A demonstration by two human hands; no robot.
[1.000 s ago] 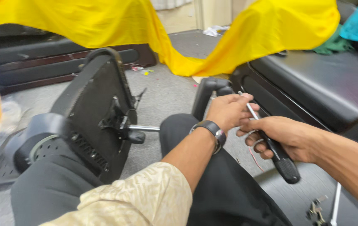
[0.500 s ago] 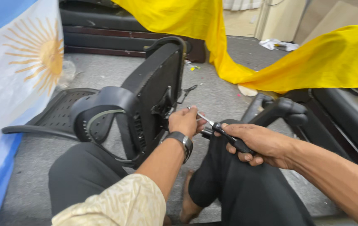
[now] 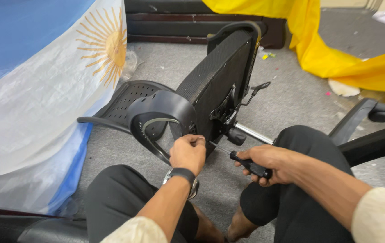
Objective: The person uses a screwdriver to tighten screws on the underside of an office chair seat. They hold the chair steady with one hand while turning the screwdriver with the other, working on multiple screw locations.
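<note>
Since half a second ago, the screwdriver (image 3: 246, 163), gripped by the right hand (image 3: 264, 164), is brought to the chair (image 3: 219, 85) underside at 10 o'clock, tip steadied by the closed left hand (image 3: 188, 153).

A blue and white flag (image 3: 43, 90) with a yellow sun is hanging at the left. Yellow cloth (image 3: 345, 54) is draping over the grey floor (image 3: 291, 103), where paper scraps (image 3: 343, 87) are lying.
</note>
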